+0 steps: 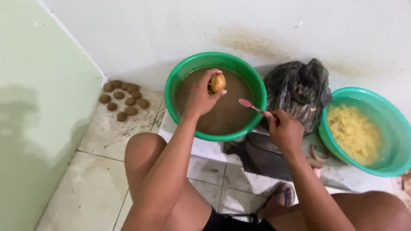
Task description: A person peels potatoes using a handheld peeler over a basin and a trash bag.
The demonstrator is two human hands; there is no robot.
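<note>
Two hands share this job, so keep each to its own part. Nearest you, your right hand [286, 130] is clenched around the handle of a pink toothbrush [252, 106], its head pointing left over the near rim of the green basin [171, 92]. Judging from that grip, you will scrub best with short strokes from the wrist, letting the bristles work rather than your arm.

Farther out, your left hand [202, 96] pinches a small brown potato [218, 82] between thumb and fingertips, above the muddy water in that basin. Hold it by its ends, I suggest, so the broad side stays bare for the brush, and turn it a little between strokes. The potato sits up and to the left of the brush head, near it but not touching; the hands are apart.

Beyond your right hand lies a crumpled dark plastic bag [298, 92], and to its right a second green basin [391, 124] holds pale peeled pieces [353, 132] in water. Far left, on the tiled floor [107, 132], a cluster of unwashed potatoes [123, 100] rests by the wall.
</note>
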